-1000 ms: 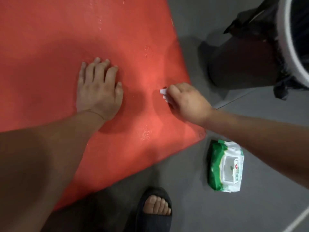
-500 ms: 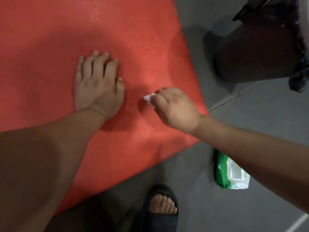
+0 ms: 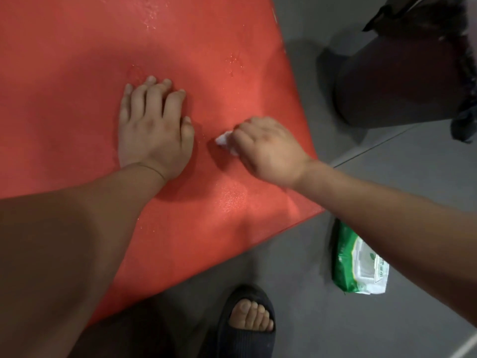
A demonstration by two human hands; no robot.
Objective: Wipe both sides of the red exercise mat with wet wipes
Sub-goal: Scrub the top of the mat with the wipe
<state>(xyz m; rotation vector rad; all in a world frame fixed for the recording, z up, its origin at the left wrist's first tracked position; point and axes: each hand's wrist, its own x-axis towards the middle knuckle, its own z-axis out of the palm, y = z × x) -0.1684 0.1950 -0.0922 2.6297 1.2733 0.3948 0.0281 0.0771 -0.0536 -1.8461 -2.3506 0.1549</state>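
Nearest, one black sandal (image 3: 246,329) and one green wet-wipe pack (image 3: 358,267) sit on the floor (image 3: 309,313) off the near corner of the single red exercise mat (image 3: 77,73), whose length runs away up-left. On it the left hand (image 3: 152,133) presses flat, fingers straight and together. Just beside it the right hand (image 3: 268,151), fingers curled, bunches one white wet wipe (image 3: 225,140) onto the mat, the wipe poking toward the left hand. One dark bin (image 3: 402,81) stands beyond.

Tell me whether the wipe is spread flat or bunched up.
Bunched up: the wipe shows only as a small crumpled wad gripped in the curled right hand.
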